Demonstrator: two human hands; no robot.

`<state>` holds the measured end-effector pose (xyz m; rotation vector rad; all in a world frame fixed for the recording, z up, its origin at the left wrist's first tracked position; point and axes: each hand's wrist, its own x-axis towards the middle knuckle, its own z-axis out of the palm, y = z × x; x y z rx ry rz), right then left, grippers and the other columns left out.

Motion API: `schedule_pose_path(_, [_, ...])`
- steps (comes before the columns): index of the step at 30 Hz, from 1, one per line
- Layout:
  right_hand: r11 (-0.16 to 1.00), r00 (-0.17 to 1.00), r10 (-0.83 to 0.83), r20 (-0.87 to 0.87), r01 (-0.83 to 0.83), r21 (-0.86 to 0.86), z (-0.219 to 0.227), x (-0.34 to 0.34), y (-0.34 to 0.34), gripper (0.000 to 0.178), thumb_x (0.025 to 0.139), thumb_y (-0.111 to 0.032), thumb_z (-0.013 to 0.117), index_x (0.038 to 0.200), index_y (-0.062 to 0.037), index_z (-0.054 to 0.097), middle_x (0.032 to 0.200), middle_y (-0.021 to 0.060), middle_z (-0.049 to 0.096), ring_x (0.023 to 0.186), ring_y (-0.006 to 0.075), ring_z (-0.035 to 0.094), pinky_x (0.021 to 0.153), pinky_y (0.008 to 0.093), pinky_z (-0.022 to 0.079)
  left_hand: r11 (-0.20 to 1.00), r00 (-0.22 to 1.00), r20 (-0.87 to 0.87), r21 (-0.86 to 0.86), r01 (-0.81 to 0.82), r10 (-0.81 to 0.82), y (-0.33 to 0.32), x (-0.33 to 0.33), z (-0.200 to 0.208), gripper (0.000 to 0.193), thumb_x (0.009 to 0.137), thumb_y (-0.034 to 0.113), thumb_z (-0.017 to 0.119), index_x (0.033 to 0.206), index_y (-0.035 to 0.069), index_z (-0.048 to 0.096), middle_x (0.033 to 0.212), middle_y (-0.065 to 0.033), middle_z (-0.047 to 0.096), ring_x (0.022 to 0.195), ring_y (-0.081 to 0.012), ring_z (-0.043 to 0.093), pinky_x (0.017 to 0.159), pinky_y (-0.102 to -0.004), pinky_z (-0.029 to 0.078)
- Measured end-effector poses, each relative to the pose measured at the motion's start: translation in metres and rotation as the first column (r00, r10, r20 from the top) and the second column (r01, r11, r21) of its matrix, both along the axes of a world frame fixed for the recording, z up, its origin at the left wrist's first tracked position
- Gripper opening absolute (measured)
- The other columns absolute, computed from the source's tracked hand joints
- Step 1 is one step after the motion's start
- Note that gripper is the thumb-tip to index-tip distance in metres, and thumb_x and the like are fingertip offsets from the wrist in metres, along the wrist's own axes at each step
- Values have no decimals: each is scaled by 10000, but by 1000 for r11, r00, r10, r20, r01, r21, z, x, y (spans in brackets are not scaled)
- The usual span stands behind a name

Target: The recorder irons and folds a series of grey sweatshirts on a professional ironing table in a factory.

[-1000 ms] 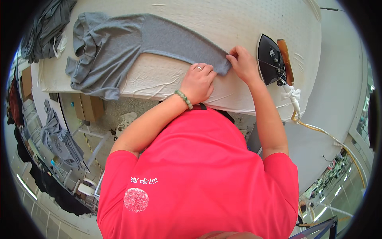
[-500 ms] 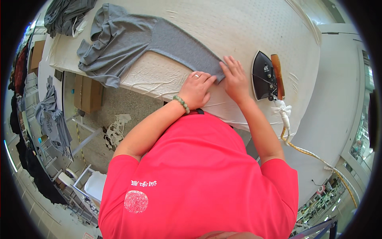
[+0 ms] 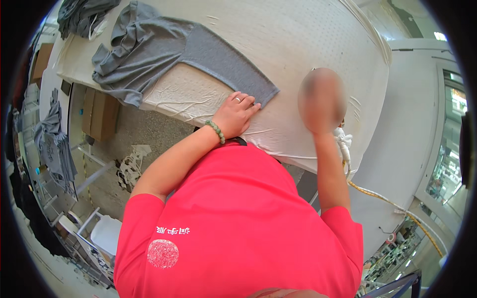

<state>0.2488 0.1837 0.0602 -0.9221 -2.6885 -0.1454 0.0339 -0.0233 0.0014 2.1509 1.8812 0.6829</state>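
A grey knit garment [image 3: 144, 52] lies bunched at the far left of a padded, cream-covered table [image 3: 278, 37], one sleeve [image 3: 218, 57] stretched flat towards me. At the near corner of that sleeve's end rests my left hand [image 3: 240, 116], its fingers laid out and lightly spread, gripping nothing; a beaded bracelet circles the wrist. My right hand [image 3: 323, 107] is over the spot where the iron stood, to the right of the sleeve. A blur covers its fingers and nearly all of the iron, so a grip cannot be made out. The white cloth-wrapped cord end [image 3: 343, 142] shows just below.
From the iron a yellow and white cord [image 3: 377, 190] runs off to the lower right. More grey clothing [image 3: 82, 17] is heaped at the far left corner. Below the table's left side are a cardboard box [image 3: 102, 114], white scraps [image 3: 131, 166] and hanging grey garments [image 3: 53, 144].
My right hand has left the sleeve's end and moved right to the iron. My left hand remains by the sleeve's end. The whole view has shifted slightly.
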Motion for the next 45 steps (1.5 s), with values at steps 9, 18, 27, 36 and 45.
schedule_pose_path(9, [96, 727, -445, 523, 620, -779, 47, 20, 65, 377, 951, -320, 724, 1102, 26, 706, 778, 163, 698, 714, 307, 708, 698, 436, 544, 999, 999, -15, -4, 31, -31, -2, -1, -4, 518, 799, 183, 725, 1308, 101, 665, 1268, -102, 591, 1275, -287, 537, 1166, -498, 381])
schedule_pose_path(18, [697, 936, -113, 333, 314, -645, 26, -59, 0, 350, 959, -313, 717, 1030, 29, 698, 895, 238, 736, 832, 388, 734, 738, 474, 555, 999, 1000, 6, 41, 23, -23, 2, -5, -3, 487, 797, 183, 725, 1267, 71, 671, 1241, -117, 619, 1241, -294, 560, 1143, -480, 400])
schedule_pose_path(27, [629, 850, -35, 526, 428, -649, 47, -49, -46, 374, 955, -341, 719, 1111, -4, 674, 972, 253, 745, 940, 434, 724, 820, 505, 559, 987, 993, 113, 156, -39, 21, 8, -32, -14, 303, 798, 136, 713, 1089, 53, 692, 1117, -103, 663, 1133, -299, 622, 1046, -452, 463])
schedule_pose_path(36, [650, 847, -28, 531, 418, -634, 37, -116, -75, 457, 957, -416, 709, 1111, 6, 629, 992, 247, 748, 975, 437, 718, 844, 527, 561, 990, 996, -71, 137, -35, 45, -1, -167, -10, 297, 784, 116, 720, 1076, 74, 685, 1114, -89, 660, 1112, -287, 628, 1003, -447, 481])
schedule_pose_path(45, [609, 878, 43, 477, 355, -709, 42, -255, -86, 451, 950, -390, 710, 1087, 27, 603, 917, 255, 745, 915, 446, 726, 814, 530, 570, 993, 988, -117, 69, -95, 103, -27, -251, 2, 357, 799, 104, 712, 1154, 80, 685, 1148, -83, 665, 1099, -269, 639, 956, -426, 496])
